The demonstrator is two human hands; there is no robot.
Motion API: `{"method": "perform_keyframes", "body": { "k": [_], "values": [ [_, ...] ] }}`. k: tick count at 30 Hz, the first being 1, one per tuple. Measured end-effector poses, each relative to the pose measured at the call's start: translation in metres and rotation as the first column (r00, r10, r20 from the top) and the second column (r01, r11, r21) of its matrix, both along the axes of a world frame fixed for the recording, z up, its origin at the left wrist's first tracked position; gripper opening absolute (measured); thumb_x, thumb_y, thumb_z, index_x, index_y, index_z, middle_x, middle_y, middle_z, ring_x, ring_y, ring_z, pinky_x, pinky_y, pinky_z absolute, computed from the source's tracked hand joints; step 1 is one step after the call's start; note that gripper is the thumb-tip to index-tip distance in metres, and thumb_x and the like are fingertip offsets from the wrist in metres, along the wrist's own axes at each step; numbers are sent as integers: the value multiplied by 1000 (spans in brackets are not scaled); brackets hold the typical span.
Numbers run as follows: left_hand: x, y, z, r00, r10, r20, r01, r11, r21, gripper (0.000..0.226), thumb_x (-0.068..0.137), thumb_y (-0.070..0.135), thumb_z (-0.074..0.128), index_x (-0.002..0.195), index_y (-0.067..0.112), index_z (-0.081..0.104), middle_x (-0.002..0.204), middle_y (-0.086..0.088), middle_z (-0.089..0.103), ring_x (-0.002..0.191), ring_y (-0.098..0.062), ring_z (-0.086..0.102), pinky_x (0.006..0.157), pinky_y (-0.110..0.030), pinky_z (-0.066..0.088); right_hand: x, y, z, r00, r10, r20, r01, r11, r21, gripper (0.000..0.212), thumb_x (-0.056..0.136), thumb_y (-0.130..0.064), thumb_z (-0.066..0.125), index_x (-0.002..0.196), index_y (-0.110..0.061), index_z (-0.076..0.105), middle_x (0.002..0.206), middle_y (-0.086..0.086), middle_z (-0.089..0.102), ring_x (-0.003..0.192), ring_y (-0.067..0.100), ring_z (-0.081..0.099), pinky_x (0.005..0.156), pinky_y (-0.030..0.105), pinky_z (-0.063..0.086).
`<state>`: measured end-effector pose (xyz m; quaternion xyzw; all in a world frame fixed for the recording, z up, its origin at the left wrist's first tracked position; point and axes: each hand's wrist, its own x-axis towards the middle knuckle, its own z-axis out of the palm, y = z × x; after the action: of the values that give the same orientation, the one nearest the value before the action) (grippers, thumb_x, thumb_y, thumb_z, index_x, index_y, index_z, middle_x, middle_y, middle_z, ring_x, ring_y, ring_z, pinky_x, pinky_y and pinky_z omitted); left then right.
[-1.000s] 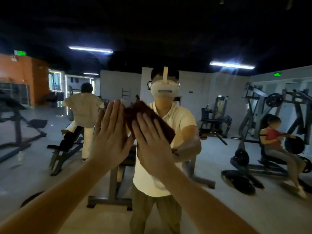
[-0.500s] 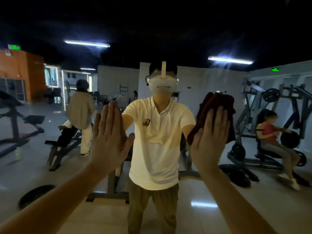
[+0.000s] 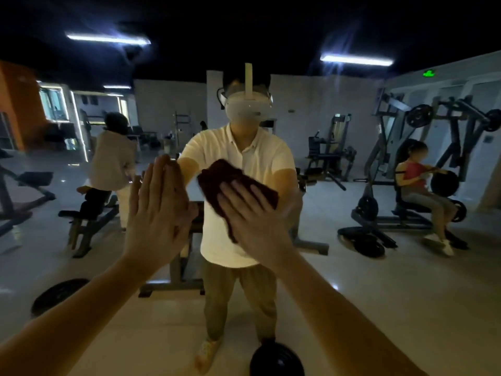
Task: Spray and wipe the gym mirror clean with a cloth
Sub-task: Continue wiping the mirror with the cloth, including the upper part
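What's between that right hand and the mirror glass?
A crumpled dark red cloth lies there. The right hand presses it against the large gym mirror with straight fingers. The head view shows this.

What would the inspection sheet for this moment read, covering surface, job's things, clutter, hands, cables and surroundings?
Surface: mirror fills the view; the room is too dim to judge streaks.
Job's things: dark red cloth pressed against the glass; no spray bottle seen.
Clutter: nothing seen on the glass.
Hands: left hand flat on the mirror; right hand presses the cloth, fingers straight and spread.
Cables: nothing seen.
Surroundings: reflected gym with a weight plate on the floor, a bench, a seated person at a machine and a strip light overhead.
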<state>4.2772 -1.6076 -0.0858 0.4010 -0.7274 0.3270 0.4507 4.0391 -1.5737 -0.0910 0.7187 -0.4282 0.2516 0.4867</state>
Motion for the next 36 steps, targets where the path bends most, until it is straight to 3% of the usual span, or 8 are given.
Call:
{"method": "perform_keyframes", "body": {
  "k": [4,8,13,15,21,24,28,36],
  "values": [
    [-25,2,-25,999,3,-42,-3,1000,-14,85,101,47,51,160,-8,24,170,-29,14,158,-45,14,128,-62,13,-109,37,-20,948,-149,282,155,988,1,55,104,-24,45,154,-7,34,163,18,35,153,35,27,128,49,14],
    [-37,-10,-33,993,46,-105,-45,999,11,90,100,53,42,161,-9,19,170,-29,10,159,-45,11,129,-61,10,-171,65,-48,653,-233,721,320,947,16,54,110,-22,35,160,-3,28,168,19,24,157,35,20,126,55,22],
    [-35,-14,-35,995,53,-84,-54,998,-14,92,100,56,40,161,-9,17,170,-29,9,159,-45,10,129,-61,9,-107,35,-64,412,-48,910,295,952,-84,54,109,-21,29,160,-3,29,167,22,25,155,40,23,122,61,26],
    [-30,-12,-35,997,29,-67,-29,1000,6,92,101,55,41,162,-8,14,171,-27,6,160,-43,7,129,-59,7,-64,24,-71,442,-25,897,251,963,-97,56,109,-26,26,160,-4,27,167,23,24,155,41,20,124,61,21],
    [-2,-6,-30,994,-61,87,59,998,30,77,104,35,42,163,-7,14,171,-28,7,161,-41,6,131,-54,5,90,-8,-106,873,51,485,-66,998,15,54,107,-25,41,159,-14,30,168,9,23,158,31,17,128,52,12],
    [20,-5,-31,978,-44,206,39,999,31,71,106,30,35,163,-5,14,172,-26,8,161,-40,7,130,-58,10,113,-8,-112,892,56,449,-107,990,90,61,102,-23,51,160,-14,33,170,7,23,159,28,16,129,50,11],
    [14,4,-51,992,3,125,-8,999,39,74,107,39,38,162,-6,17,170,-28,13,160,-42,12,127,-63,16,44,7,-112,986,37,163,-61,987,146,55,104,-25,51,158,-18,41,167,5,32,156,26,24,129,47,14],
    [-18,5,-110,992,61,-113,-56,997,50,95,98,50,63,160,-9,21,168,-33,17,158,-47,17,127,-62,16,-143,74,-137,838,-218,500,190,976,107,64,105,-32,49,160,-9,26,169,16,18,156,38,21,122,60,28]
  ]
}}
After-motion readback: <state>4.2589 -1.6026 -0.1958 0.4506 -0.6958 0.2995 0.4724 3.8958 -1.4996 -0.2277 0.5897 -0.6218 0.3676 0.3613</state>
